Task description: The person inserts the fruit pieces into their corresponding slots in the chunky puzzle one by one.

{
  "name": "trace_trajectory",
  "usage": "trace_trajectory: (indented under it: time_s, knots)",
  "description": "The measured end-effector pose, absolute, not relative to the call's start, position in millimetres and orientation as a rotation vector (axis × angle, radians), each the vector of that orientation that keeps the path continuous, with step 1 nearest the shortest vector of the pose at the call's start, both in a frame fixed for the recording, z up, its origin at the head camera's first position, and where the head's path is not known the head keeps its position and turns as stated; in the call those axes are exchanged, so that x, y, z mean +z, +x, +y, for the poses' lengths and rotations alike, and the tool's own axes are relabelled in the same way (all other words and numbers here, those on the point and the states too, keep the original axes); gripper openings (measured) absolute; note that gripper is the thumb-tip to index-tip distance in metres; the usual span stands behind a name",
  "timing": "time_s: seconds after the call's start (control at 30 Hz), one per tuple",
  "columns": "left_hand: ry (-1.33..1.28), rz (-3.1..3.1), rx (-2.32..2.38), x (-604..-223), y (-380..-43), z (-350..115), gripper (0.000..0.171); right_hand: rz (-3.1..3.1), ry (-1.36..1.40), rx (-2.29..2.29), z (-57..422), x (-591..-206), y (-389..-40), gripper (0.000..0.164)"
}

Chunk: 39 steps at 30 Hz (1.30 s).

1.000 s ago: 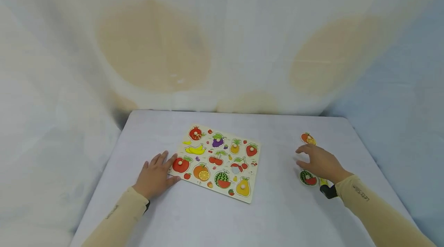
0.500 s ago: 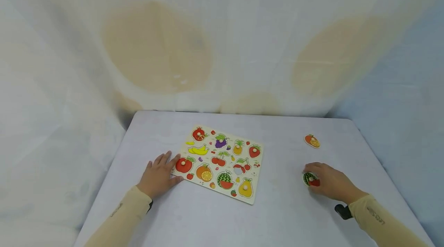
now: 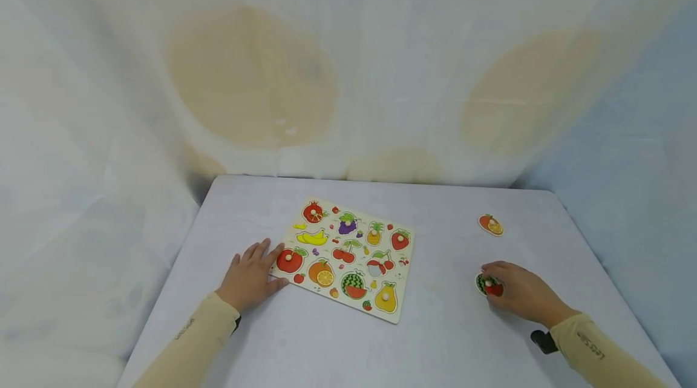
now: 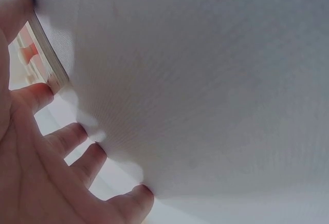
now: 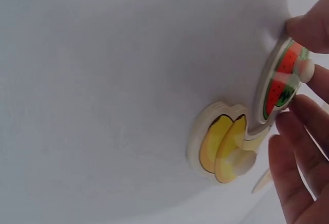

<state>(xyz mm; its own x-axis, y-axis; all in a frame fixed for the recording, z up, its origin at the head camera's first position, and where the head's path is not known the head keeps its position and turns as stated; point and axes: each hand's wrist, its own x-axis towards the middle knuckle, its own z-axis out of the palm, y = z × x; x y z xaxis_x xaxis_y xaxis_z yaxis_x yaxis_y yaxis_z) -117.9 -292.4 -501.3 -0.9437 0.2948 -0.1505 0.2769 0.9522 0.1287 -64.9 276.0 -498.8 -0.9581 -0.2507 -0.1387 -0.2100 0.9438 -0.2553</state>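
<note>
My left hand (image 3: pixel 249 278) rests with spread fingers at the left corner of a fruit puzzle board (image 3: pixel 363 308); in the left wrist view its thumb and a fingertip meet the board's edge (image 4: pixel 49 54). At the right, my right hand (image 3: pixel 527 296) pinches a watermelon puzzle piece (image 3: pixel 483 284) between thumb and fingers. The right wrist view shows this watermelon piece with its round white knob (image 5: pixel 304 70), thumb at one rim and fingers at the other. Right beside it lies a banana puzzle piece (image 5: pixel 222 144), hidden under the hand in the head view.
An orange puzzle piece (image 3: pixel 491 224) lies farther back on the white-covered table (image 3: pixel 435 345). Several knobbed fruits, such as the pear (image 3: pixel 386 298) and the strawberry (image 3: pixel 400 239), sit in the board. A pale curtain (image 3: pixel 348 73) hangs behind the table.
My right hand has moved from above the table, near the orange piece, down to the watermelon piece and closed its thumb and fingers about it. The left hand stays at the board.
</note>
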Motion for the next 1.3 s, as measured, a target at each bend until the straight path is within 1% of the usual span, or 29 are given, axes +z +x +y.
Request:
trace_trajectory:
  time_s: [0.07, 0.27, 0.43, 0.7, 1.3]
  knots:
    - [0.436, 2.938, 0.159, -503.2, -117.9, -292.5, 0.085, 2.931, -0.361, -0.370, 277.0, -500.7, -64.7, 0.037]
    - [0.435, 2.943, 0.159, -503.9, -118.0, -292.8, 0.085, 2.952, -0.383, -0.425, 281.1, -505.5, -64.5, 0.039]
    - [0.435, 2.931, 0.166, -501.7, -117.6, -290.3, 0.084, 2.954, -0.402, -0.445, 285.1, -506.7, -62.2, 0.036]
    - [0.443, 2.946, 0.182, -501.1, -117.5, -293.6, 0.084, 3.030, -0.507, -0.395, 286.7, -509.7, -65.0, 0.033]
    - [0.445, 2.938, 0.173, -497.1, -115.7, -291.9, 0.083, 3.039, -0.524, -0.440, 281.4, -509.8, -73.7, 0.033]
